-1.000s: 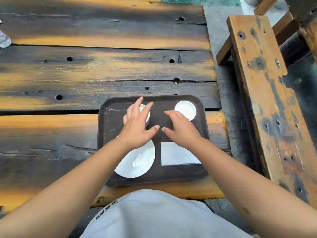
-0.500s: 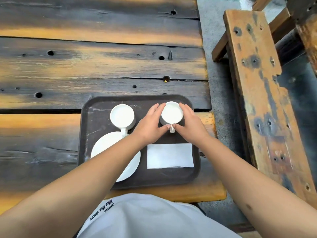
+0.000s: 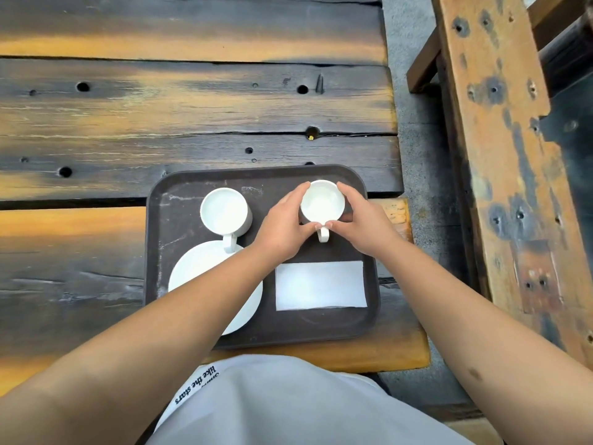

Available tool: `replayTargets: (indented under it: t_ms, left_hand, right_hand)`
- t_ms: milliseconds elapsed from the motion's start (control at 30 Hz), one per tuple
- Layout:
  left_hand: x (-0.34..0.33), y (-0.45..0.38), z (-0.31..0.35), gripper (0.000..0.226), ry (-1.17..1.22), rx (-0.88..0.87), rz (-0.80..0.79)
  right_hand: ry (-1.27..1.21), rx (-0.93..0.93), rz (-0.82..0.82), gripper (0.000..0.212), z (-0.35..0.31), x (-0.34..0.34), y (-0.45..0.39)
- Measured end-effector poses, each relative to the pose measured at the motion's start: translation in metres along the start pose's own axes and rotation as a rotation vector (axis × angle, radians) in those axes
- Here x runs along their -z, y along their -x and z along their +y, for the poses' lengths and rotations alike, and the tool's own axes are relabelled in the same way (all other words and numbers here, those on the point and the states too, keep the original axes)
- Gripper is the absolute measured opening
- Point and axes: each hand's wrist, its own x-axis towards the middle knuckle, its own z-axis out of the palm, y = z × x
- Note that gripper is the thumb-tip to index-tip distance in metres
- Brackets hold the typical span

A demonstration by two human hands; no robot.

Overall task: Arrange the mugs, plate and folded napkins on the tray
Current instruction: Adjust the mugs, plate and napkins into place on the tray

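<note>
A dark brown tray (image 3: 179, 194) lies on the wooden table near its front right corner. On it stand two white mugs. The left mug (image 3: 223, 211) is free, its handle pointing toward me over the white plate (image 3: 199, 271). The right mug (image 3: 322, 200) stands at the tray's far right, handle toward me. My left hand (image 3: 284, 228) and my right hand (image 3: 364, 224) cup this mug from both sides, thumbs meeting at the handle. A white folded napkin (image 3: 319, 285) lies flat at the tray's near right. My left forearm covers part of the plate.
The table (image 3: 160, 107) is made of dark, worn planks with bolt holes. A weathered wooden bench (image 3: 500, 155) runs along the right, across a narrow gap of concrete floor (image 3: 417, 91). My white shirt (image 3: 288, 403) fills the bottom edge.
Both hands moved from the tray's middle to the right mug and closed round it. The left mug, once under my left hand, now stands uncovered. The mug's handle now points toward me.
</note>
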Motion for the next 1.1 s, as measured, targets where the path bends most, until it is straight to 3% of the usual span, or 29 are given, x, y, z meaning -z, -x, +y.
replayTargets:
  t_ms: [633, 1100]
  left_hand:
    - [0.01, 0.014, -0.021, 0.075, 0.042, 0.01, 0.085]
    - [0.013, 0.015, -0.02, 0.082, 0.006, 0.055, 0.055]
  right_hand:
    - [0.002, 0.023, -0.037, 0.082, -0.021, -0.017, 0.0]
    - [-0.008, 0.029, -0.05, 0.085, -0.024, -0.017, 0.004]
